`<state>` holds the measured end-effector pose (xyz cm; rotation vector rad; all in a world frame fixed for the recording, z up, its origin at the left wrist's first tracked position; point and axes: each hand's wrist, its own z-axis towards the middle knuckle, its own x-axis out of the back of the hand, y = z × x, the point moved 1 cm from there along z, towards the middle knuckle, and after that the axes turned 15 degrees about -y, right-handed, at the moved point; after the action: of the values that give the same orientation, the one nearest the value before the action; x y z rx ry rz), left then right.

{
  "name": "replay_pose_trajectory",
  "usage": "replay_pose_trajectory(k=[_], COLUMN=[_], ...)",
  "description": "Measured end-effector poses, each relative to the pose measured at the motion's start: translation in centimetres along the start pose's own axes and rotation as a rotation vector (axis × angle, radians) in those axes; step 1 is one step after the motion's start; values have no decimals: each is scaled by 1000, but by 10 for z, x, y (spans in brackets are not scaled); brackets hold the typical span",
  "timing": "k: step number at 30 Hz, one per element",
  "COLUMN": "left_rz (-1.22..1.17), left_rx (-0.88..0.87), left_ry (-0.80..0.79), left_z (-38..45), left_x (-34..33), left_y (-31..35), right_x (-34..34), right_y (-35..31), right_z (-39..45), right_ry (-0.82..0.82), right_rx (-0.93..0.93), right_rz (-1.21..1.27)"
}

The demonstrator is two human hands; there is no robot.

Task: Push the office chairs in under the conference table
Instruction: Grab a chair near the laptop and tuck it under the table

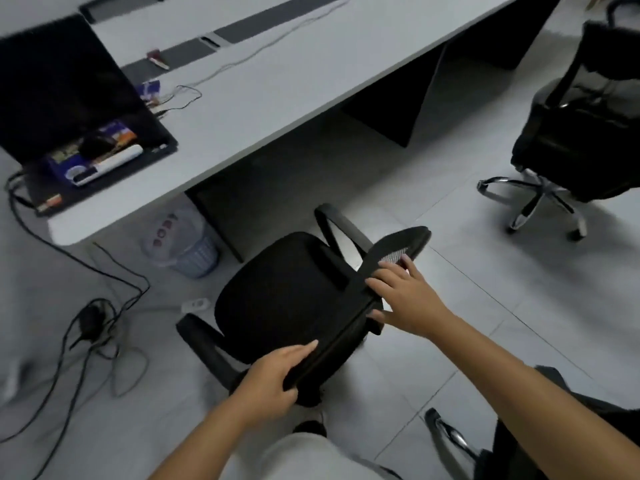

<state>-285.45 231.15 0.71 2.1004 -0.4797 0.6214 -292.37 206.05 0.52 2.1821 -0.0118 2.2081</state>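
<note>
A black office chair (280, 299) with armrests stands just in front of me, its seat facing the grey conference table (277, 84) and still out from under the edge. My left hand (273, 379) grips the top of the chair's backrest at its near end. My right hand (405, 299) holds the same backrest rim further right, fingers over the mesh. A second black office chair (581, 133) on a chrome star base stands at the right, away from the table.
A black open laptop (76, 109) sits on the table's left corner with cables trailing onto the tiled floor (450, 323). A lined wastebasket (187, 247) stands under the table corner. A power adapter and cords (90, 320) lie at left. Another chair's chrome base (450, 434) is at bottom right.
</note>
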Motion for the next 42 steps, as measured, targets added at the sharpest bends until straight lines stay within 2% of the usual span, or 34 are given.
replay_pose_trajectory(k=[3, 5, 8, 12, 20, 24, 30, 38, 42], left_rz=[254, 365, 581, 718, 824, 830, 772, 816, 790], left_rx=[16, 49, 105, 6, -143, -102, -94, 38, 106], left_ry=[179, 259, 440, 479, 459, 452, 588, 644, 696], left_z=[-32, -45, -50, -44, 8, 41, 80, 148, 189], left_x=[4, 2, 5, 31, 108, 143, 160, 162, 168], left_y=[-17, -28, -56, -81, -101, -103, -97, -38, -12], right_x=[-1, -7, -18, -20, -20, -21, -20, -23, -16], right_y=[-27, -49, -73, -84, -71, -48, 12, 113, 166], right_z=[12, 11, 5, 11, 57, 92, 140, 170, 196], right_ry=[-34, -53, 5, 111, 159, 193, 223, 145, 119], right_rx=[92, 76, 53, -27, -190, -208, -102, 93, 132], right_rz=[34, 66, 96, 126, 112, 39, -41, 67, 46])
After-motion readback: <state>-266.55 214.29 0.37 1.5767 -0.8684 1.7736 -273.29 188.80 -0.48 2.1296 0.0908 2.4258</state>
